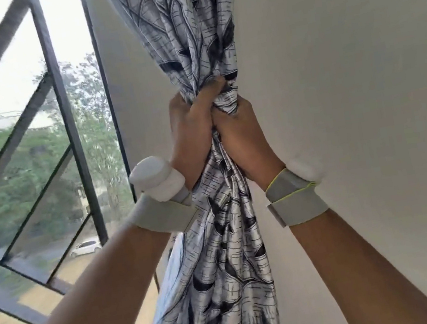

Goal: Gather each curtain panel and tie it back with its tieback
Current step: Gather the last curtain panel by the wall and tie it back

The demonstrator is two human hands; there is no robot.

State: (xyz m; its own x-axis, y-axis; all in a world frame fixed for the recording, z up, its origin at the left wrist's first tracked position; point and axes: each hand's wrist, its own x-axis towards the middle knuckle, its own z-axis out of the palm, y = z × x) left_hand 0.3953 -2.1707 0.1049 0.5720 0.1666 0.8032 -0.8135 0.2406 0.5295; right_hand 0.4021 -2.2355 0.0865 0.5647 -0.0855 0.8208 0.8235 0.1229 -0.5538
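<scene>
Both hands, left hand and right hand, clench the curtain panel mid-frame; keep it bunched tight until a tieback wraps round.

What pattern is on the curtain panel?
White curtain panel with black sketched branch-like lines; head view.

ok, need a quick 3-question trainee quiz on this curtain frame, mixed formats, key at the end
1. True or false: only one hand grips the curtain panel.
2. Multiple choice: where does the gathered curtain hang? A) between the window grille and the plain wall; B) in front of a door; C) over a table.
3. Fill in: each wrist wears a grey ____.

Key:
1. False. The left hand and right hand both clench the bunched fabric, side by side and touching.
2. A.
3. Strap: left wrist strap, right wrist strap. No tieback can be made out.
</scene>
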